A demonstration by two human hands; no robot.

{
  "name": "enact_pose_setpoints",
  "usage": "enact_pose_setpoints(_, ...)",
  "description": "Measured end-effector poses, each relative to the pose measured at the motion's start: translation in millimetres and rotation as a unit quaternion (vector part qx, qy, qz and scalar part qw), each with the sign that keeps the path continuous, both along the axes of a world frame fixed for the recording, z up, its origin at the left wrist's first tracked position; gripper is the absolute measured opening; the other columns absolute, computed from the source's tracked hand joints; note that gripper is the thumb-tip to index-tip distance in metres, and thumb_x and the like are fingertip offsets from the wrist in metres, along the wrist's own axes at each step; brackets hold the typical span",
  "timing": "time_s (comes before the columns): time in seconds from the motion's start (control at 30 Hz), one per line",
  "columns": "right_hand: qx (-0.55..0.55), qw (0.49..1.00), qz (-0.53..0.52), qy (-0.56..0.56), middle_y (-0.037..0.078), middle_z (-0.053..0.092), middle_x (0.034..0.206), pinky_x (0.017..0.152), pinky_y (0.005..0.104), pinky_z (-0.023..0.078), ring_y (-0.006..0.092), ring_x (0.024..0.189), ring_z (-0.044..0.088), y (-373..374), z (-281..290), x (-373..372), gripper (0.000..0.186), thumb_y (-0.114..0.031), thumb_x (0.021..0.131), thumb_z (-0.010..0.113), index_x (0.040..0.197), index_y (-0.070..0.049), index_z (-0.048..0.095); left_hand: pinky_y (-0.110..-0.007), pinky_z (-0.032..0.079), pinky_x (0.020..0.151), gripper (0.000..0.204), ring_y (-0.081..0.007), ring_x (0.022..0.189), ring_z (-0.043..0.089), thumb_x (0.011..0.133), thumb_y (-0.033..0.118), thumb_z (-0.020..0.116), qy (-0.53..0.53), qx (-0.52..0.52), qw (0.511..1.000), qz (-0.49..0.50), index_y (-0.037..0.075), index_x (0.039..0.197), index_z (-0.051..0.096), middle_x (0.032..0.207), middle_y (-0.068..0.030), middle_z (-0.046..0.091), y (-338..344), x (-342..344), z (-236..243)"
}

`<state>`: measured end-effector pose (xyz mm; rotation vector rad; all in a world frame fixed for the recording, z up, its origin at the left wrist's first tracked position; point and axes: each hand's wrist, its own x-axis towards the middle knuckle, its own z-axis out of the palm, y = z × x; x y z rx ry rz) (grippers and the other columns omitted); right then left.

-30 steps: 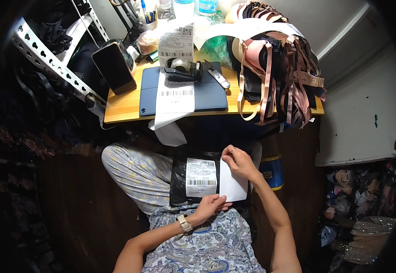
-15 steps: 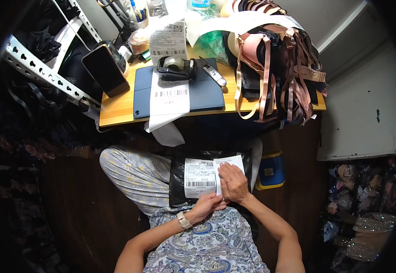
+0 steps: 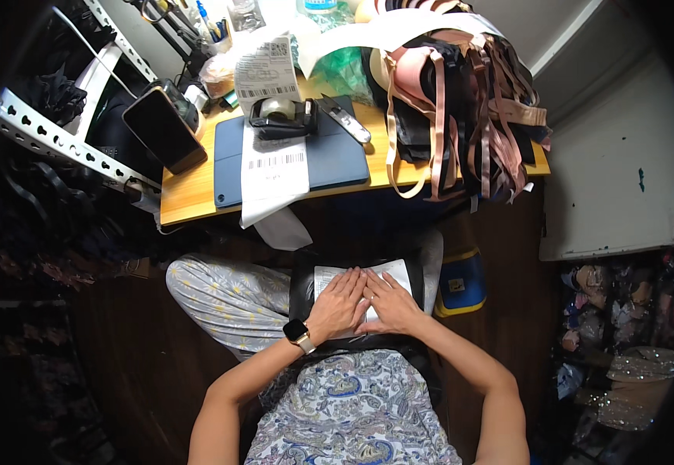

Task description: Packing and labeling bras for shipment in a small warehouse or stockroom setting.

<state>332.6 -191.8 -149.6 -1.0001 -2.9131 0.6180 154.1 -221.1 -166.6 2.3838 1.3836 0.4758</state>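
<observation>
On my lap lies a black plastic parcel (image 3: 301, 291). A printed shipping label (image 3: 324, 276) covers its left part, and a second white sheet (image 3: 399, 273) sits beside it on the right. My left hand (image 3: 338, 305) rests flat on the label, fingers stretched out and hiding most of the print. Flat over the right sheet is my right hand (image 3: 391, 304), its fingers extended. Both hands' fingertips come together near the middle, and neither hand grips anything.
On the wooden table (image 3: 190, 198) ahead, a tape dispenser (image 3: 283, 120) sits on a label strip (image 3: 276, 167) over a dark blue tablet case (image 3: 337, 167). A utility knife (image 3: 346, 120), a phone (image 3: 165, 132) and heaped bras (image 3: 461, 108) are there too. A blue-yellow box (image 3: 461, 283) stands right of my lap.
My left hand has moved from the parcel's near edge up onto the left label and turned palm down. The right hand stays on the right sheet, slightly shifted. The view has shifted a little.
</observation>
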Motion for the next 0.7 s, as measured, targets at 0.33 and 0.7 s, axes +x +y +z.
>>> enact_pose_setpoints(0.33,-0.096,0.990,-0.035,-0.093,0.018,0.029,0.142,0.107,0.0554,0.014,0.0309,0.134,0.025,18,8,35,0.126,-0.076,0.045,0.066,0.135,0.003,0.029,-0.053,0.019,0.106,0.123,-0.0387,0.128,0.032,0.052,0.077,0.061,0.067,-0.081,0.994,-0.028,-0.013,0.130,0.030,0.133,-0.0279,0.037,-13,-54,20)
enact_pose_setpoints(0.7,-0.340,0.832,-0.430,0.088,0.017,0.062,0.094,0.079,0.0331,0.047,0.0218,0.089,0.061,-35,-14,121,0.076,-0.054,0.074,0.066,0.116,0.006,0.049,-0.042,0.025,0.106,0.103,-0.0388,0.126,0.032,0.067,0.048,0.072,-0.011,-0.160,0.976,0.150,-0.012,0.133,0.021,0.134,-0.0289,0.033,-66,-100,42)
